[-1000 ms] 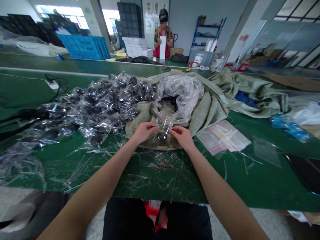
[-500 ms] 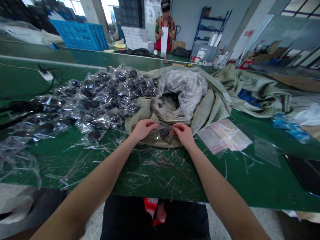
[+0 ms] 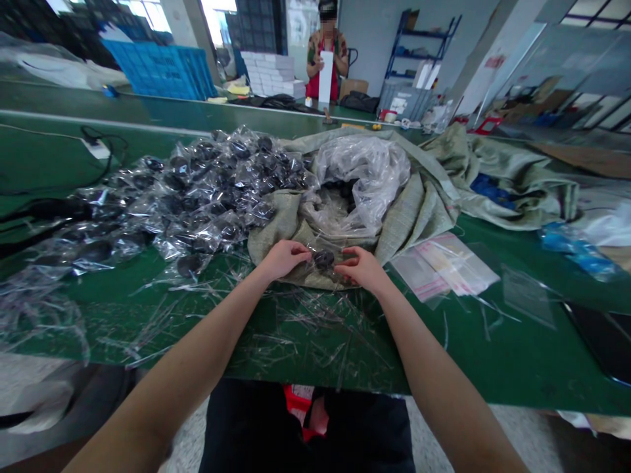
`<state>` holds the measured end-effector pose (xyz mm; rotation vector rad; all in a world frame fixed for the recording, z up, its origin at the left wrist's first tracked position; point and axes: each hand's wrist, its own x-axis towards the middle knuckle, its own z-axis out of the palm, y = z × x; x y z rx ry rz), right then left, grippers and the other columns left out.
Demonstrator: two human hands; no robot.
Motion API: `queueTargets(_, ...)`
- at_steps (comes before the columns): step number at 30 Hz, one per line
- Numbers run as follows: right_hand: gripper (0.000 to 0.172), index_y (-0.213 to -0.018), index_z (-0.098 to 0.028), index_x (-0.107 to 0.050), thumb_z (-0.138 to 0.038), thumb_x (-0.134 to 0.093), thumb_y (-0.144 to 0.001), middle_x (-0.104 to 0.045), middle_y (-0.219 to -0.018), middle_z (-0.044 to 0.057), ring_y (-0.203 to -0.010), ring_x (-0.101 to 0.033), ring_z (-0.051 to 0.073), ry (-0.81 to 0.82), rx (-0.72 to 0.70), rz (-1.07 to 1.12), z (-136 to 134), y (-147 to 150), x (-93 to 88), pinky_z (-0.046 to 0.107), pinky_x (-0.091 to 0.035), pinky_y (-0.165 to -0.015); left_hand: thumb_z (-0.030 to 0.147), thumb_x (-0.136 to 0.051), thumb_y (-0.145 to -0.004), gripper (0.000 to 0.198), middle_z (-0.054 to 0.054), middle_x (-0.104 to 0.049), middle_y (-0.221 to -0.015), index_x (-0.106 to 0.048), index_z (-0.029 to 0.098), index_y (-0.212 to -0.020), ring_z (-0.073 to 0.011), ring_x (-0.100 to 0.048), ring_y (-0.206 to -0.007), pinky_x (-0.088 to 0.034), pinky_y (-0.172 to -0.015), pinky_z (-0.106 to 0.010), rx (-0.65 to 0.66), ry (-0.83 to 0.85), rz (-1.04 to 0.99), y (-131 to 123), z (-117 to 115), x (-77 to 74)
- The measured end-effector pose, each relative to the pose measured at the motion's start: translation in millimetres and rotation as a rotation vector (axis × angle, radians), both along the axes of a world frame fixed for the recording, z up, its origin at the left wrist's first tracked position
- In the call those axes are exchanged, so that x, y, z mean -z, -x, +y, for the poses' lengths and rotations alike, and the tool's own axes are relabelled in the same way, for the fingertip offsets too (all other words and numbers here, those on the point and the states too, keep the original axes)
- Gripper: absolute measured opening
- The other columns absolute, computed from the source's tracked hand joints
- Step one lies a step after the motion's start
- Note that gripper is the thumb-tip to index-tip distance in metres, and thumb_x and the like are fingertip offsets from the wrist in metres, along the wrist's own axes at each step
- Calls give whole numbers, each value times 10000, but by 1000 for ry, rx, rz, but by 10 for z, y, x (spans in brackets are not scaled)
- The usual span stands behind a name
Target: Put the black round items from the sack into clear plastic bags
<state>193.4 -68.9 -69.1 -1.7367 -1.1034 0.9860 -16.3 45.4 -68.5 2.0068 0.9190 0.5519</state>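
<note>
At front edge of the woven beige sack (image 3: 279, 230), both hands are apart.
The left hand (image 3: 283, 258) closes on a clear plastic bag (image 3: 335, 253) holding a black round object (image 3: 324, 259); the right hand (image 3: 359, 269) lies open just beside it.

Sack (image 3: 419, 210) on the desk (image 3: 517, 368), pile of bagged pieces (image 3: 207, 197) to its left

The left hand (image 3: 283, 259) and right hand (image 3: 359, 269) lie either side of one bagged piece (image 3: 324, 259) on the sack's near edge. A plastic bag (image 3: 365, 177) sits in the sack. Flat bags (image 3: 444, 266) lie right of the hands, scraps (image 3: 315, 328) before them. A co-worker (image 3: 328, 59) stands behind a farther desk (image 3: 197, 108).
</note>
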Motion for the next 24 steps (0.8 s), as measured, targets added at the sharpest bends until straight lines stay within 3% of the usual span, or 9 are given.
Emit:
queueTargets(10, 572, -1167, -186, -464, -150, -728, -660, -692, -727, -22, -470, -547, 81, 1, -112, 2, -14, 63, -11, 196, -443, -454, 308, -766, -620, 327, -24, -715, -732, -665, 137, -880, -171, -652, -696, -472, -667, -272, 91, 258, 51, 30, -51, -18)
queueTargets(19, 509, -1189, -182, -478, -145, -671, -720, -675, -752, -22, -627, -610, 115, -31, -131, -176, 18, -29, 5, 236, -452, -597, 244, -697, -677, 191, -12, -686, -724, -635, 152, -833, -160, -636, -695, -481, -686, -275, 89, 167, 47, 24, -55, -18)
queueTargets(24, 522, -1205, -174, -485, -146, -679, -721, -682, -770, -13, -653, -615, 123, -42, -148, -232, 12, -59, 23, 259, -458, -643, 278, -704, -668, 224, -22, -698, -760, -646, 160, -850, -165, -639, -707, -474, -681, -272, 106, 120, 74, 23, -63, 8)
